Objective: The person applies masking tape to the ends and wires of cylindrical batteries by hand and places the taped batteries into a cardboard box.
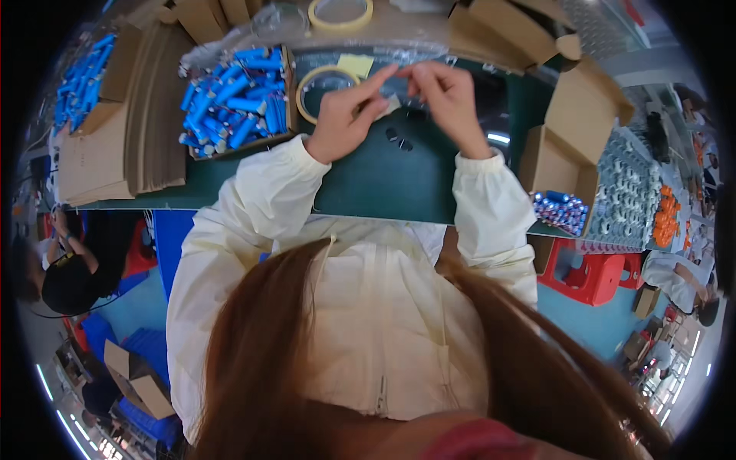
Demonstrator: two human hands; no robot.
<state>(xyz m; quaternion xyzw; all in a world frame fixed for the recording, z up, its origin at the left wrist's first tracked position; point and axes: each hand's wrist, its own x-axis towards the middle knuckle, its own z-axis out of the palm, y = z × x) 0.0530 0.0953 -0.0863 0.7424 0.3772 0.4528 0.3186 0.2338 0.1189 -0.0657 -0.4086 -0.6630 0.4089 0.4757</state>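
Head view: both hands are raised over the dark green work surface (360,188), forearms in cream sleeves. Left hand (343,121) and right hand (451,98) meet near the far half of the surface, thumbs and forefingers drawn to a narrow pinch, fingertips close together. Cannot tell whether anything sits in either pinch; the tips are small and blurred here. A small pale piece (392,105) shows just below the left fingers; held or lying, unclear.

Two small black pieces (399,139) lie on the surface, side by side, nearer the person than the fingertips and between the two wrists. Tape roll (300,106) lies flat, partly behind the left hand; a yellow paper slip (355,65) is beside its far edge.

Left of the hands: an open carton (290,88) heaped with blue cylinders (238,100), then stacked flat cardboard (123,146). Right: a cardboard box (576,123), lid up, with shiny purple-blue cylinders (560,212) at its near end. Beyond it, a grey gridded tray (630,184) and orange items (665,216).
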